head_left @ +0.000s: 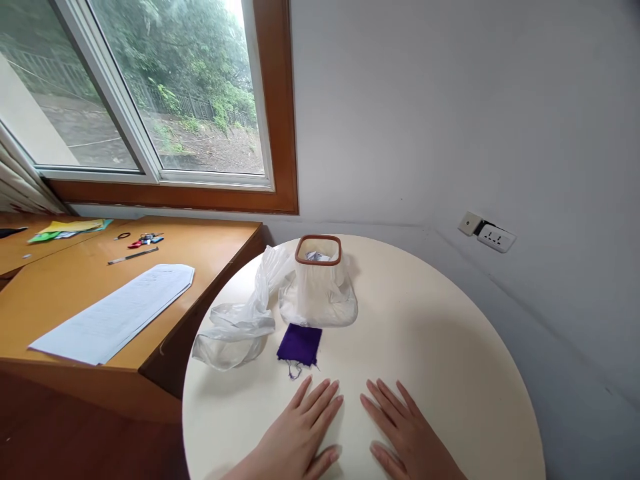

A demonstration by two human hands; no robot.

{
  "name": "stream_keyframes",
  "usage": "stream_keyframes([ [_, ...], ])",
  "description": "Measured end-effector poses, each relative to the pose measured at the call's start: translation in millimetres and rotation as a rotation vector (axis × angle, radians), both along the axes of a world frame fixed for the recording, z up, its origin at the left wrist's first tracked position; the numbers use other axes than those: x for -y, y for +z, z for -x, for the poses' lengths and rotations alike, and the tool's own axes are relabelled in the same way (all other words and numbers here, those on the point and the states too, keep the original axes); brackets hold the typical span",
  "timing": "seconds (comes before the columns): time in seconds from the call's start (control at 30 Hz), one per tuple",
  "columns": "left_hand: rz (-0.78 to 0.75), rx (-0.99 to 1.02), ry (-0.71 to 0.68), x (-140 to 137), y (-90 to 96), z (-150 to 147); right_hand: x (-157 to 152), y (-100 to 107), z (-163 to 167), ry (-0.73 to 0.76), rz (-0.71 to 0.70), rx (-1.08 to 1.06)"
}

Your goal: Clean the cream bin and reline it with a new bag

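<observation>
Both bare hands rest palm down on the round cream-white desk (pixel 450 360): the left grip (pixel 296 430) and the right grip (pixel 409 435) are open flat, fingers loosely spread, with a gap between them. The square dark-purple cloth with frayed edges (pixel 300 343) lies on the desk just beyond the left grip's fingertips, apart from them, and farther off to the left of the right grip. Right behind the cloth stands the translucent bag-wrapped bin with a brown rim (pixel 320 290); a crumpled white plastic bag (pixel 237 327) lies left of both.
</observation>
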State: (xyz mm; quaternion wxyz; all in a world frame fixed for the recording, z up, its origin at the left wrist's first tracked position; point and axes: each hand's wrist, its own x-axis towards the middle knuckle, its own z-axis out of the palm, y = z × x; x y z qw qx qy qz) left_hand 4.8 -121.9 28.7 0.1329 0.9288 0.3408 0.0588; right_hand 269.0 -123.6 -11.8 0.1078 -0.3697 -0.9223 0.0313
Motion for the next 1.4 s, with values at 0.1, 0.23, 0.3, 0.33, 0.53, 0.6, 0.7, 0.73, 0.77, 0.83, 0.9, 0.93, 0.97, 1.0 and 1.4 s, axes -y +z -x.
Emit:
stream_keyframes([
  [0.1, -0.001, 0.03, 0.004, -0.2, 0.1, 1.4, -0.1, -0.9, 0.1, 0.011, -0.044, 0.003],
  [0.23, 0.065, 0.073, 0.04, -2.2, 1.1, 1.3, 2.1, -2.4, -2.0, 0.002, -0.193, -0.058],
  [0.3, 0.084, 0.134, 0.071, -5.5, 2.5, -1.5, 4.1, -3.2, -3.6, -0.025, -0.279, -0.156],
  [0.33, 0.085, 0.17, 0.093, -8.2, 3.4, -3.6, 5.0, -3.5, -4.3, -0.042, -0.31, -0.205],
  [0.53, 0.046, 0.339, 0.403, -45.4, 5.9, -17.3, 6.0, -4.1, -3.2, -0.115, -0.39, -0.349],
  [0.6, 0.067, 0.452, 0.479, -62.6, 3.9, -19.1, 5.2, -5.1, -2.1, -0.116, -0.401, -0.367],
  [0.7, 0.096, 0.571, 0.554, -82.4, -2.6, -18.7, 5.2, -6.2, -1.3, -0.125, -0.391, -0.369],
  [0.73, 0.104, 0.586, 0.562, -86.3, -5.4, -17.9, 5.4, -6.1, -1.1, -0.132, -0.383, -0.366],
  [0.77, 0.111, 0.591, 0.561, -88.9, -8.1, -17.1, 5.5, -5.7, -0.7, -0.139, -0.374, -0.364],
  [0.83, 0.122, 0.583, 0.54, -90.9, -13.1, -15.3, 4.4, -3.8, 1.5, -0.146, -0.359, -0.378],
  [0.9, 0.128, 0.568, 0.523, -90.9, -16.6, -13.6, 0.0, -0.9, 6.0, -0.135, -0.346, -0.411],
  [0.93, 0.128, 0.557, 0.519, -90.7, -17.7, -12.8, -4.0, 1.1, 9.2, -0.12, -0.344, -0.43],
  [0.97, 0.126, 0.545, 0.517, -90.7, -18.4, -12.0, -9.4, 3.6, 13.1, -0.103, -0.343, -0.447],
  [1.0, 0.122, 0.533, 0.519, -90.9, -18.7, -11.1, -16.2, 6.9, 17.4, -0.088, -0.343, -0.459],
  [1.4, 0.009, 0.404, 0.675, -99.5, -24.2, 1.1, -160.4, 93.7, 95.1, -0.246, -0.344, -0.351],
])
